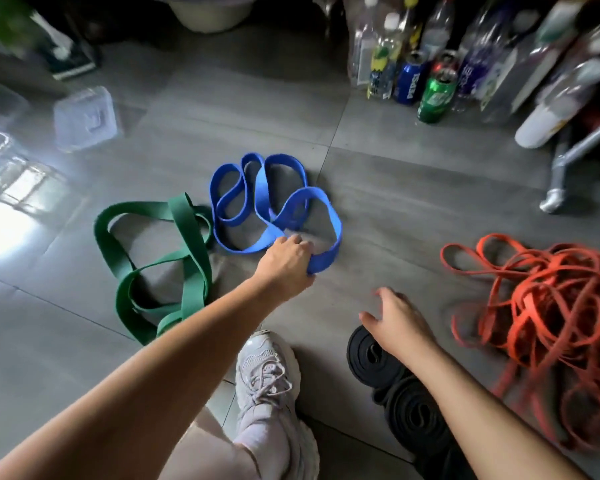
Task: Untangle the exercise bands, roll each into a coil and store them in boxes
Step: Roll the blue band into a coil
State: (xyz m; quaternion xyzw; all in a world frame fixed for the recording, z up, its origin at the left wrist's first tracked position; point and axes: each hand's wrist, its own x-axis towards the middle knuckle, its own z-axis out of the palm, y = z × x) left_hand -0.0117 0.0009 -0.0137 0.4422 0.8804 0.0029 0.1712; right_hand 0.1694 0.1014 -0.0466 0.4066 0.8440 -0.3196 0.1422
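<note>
A blue band (278, 199) lies in loose loops on the grey floor at the centre. My left hand (286, 263) grips its near end. A wide green band (174, 258) sprawls to the left of it, touching the blue loops. On the right sits a tangled heap of thin orange bands (548, 306). Two black bands lie rolled into coils (392, 382) near my right forearm. My right hand (395, 320) hovers with fingers spread just above the nearer black coil, holding nothing. Clear plastic boxes (85, 117) stand at the far left.
Bottles and drink cans (433, 98) crowd the back right. A metal frame leg (558, 178) stands at the right. My pale sneaker (269, 379) rests on the floor between my arms. A basin and dark clutter line the back wall. Bright glare falls on the left floor.
</note>
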